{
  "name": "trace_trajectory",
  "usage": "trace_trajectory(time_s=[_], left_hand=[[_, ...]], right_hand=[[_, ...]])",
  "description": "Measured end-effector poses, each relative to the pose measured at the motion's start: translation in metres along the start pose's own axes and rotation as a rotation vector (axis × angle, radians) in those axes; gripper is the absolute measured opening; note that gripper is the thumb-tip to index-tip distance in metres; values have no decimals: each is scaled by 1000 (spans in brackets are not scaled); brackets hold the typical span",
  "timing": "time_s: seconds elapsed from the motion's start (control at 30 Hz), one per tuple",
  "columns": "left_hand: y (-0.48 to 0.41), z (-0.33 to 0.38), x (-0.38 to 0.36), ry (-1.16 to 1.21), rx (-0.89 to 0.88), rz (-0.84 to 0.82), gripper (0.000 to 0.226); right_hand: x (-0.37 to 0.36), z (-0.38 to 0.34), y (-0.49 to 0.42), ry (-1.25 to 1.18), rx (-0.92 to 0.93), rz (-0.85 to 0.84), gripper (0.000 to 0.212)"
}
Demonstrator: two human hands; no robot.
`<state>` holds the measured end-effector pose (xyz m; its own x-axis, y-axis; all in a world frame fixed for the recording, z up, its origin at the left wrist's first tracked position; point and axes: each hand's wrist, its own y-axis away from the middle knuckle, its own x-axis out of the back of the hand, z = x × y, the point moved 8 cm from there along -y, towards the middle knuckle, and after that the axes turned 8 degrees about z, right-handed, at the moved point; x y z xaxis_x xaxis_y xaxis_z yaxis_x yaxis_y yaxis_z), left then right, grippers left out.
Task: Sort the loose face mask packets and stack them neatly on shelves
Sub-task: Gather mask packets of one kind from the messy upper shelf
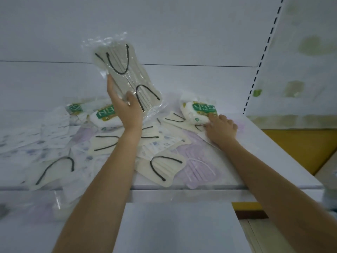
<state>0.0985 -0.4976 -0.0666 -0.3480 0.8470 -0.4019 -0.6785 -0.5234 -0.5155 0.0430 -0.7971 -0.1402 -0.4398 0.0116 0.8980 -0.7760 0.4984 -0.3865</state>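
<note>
The left hand [125, 110] grasps a beige packet [125, 77] by its lower end, thumb across the front, tilted above the pile [160, 167] toward 12 o'clock. At 3 o'clock the right hand [221, 128] curls its fingers on a green-label packet [197, 111] lying on the shelf [273, 152]; whether it grips I cannot tell. The film looks slippery, so the raised packet could slide free, and packets at 6 o'clock may drop off the edge if nudged

Mask packet [125, 73] in left hand [125, 109]
</note>
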Motion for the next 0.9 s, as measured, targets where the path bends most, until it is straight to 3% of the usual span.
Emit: trace_trajectory(time_s=[0.07, 0.13, 0.17, 0.23, 0.3, 0.37, 0.43, 0.5, 0.53, 0.6, 0.63, 0.7, 0.77, 0.83, 0.9], left_hand=[[3, 5, -15, 56, 73, -97, 60], [0, 9, -29, 125, 157, -176, 57], [-3, 13, -35, 158, 176, -201, 55], [-10, 24, -40, 156, 168, -222, 59], [-17, 38, -42, 142, 132, -245, 60], [-23, 46, -34, 100, 100, -252, 62], [-32, 47, -15, 63, 82, -239, 62], [-42, 43, 13, 28, 90, -203, 62], [-48, 38, 28, 17, 109, -185, 61], [-58, 30, 60, 10, 148, -158, 60], [-64, 26, 76, -4, 158, -144, 59], [-76, 22, 106, -58, 166, -123, 59], [-88, 22, 134, -88, 162, -96, 60], [-97, 20, 157, -114, 159, -88, 60], [-105, 17, 173, -132, 176, -108, 59]], right_hand=[[15, -6, 2, -71, 59, 64, 53], [39, -46, 16, -250, 384, 142, 56], [44, -72, 30, -338, 580, 73, 55], [26, -115, 65, -345, 807, -247, 56], [2, -121, 75, -181, 759, -441, 57], [5, -114, 60, -48, 668, -360, 49], [16, -111, 47, 35, 664, -171, 45], [31, -126, 59, -123, 798, 22, 44], [36, -141, 74, -255, 919, 41, 42], [25, -167, 102, -337, 1101, -101, 44], [13, -173, 103, -254, 1102, -193, 46], [-8, -168, 79, -7, 945, -287, 45], [-9, -167, 56, 104, 847, -258, 41], [2, -179, 48, 24, 832, -148, 37], [23, -197, 51, -289, 767, -7, 29]])
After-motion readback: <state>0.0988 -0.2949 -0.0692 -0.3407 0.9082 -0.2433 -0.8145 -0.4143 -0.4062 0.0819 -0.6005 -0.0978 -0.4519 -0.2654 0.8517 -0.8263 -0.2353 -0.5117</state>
